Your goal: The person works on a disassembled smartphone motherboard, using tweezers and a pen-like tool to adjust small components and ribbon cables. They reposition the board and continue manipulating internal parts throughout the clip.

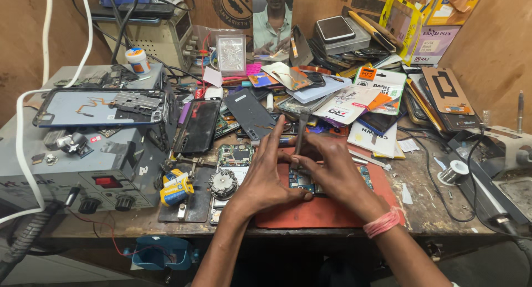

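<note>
Near edge: my right hand (338,173), pink thread band (381,223) on the wrist, sits on the red rubber work mat (321,212). Its fingers are pinched shut around metal tweezers (300,133), held close to upright with the tips down at the small green-blue circuit board (302,180) lying on the mat between both hands. My left hand (266,179) rests just beside it, thumb flat on the mat touching the board's near edge, fingers spread and arched up, not closed on anything (fingertips lean toward the tweezers; contact I can't tell).

Just left of the left hand: an opened phone chassis with a round silver part (223,183) on it, then a yellow-blue tube (176,190) on a dark plate. Further left, a grey bench power unit with two black knobs (105,181), a phone frame with exposed flex cables (100,107) lying on top of it.

Right side, well apart from the hands: a solder wire spool (454,172) and a grey stand (507,154) at the table edge.

Mid-depth: a black phone screen (198,125) tilted, and a dark grey back cover (250,114) behind the hands.

Far: a heap of phone parts and packaging cards (360,95), a white jar with an orange lid (137,59), and a clear plastic box (231,54).
</note>
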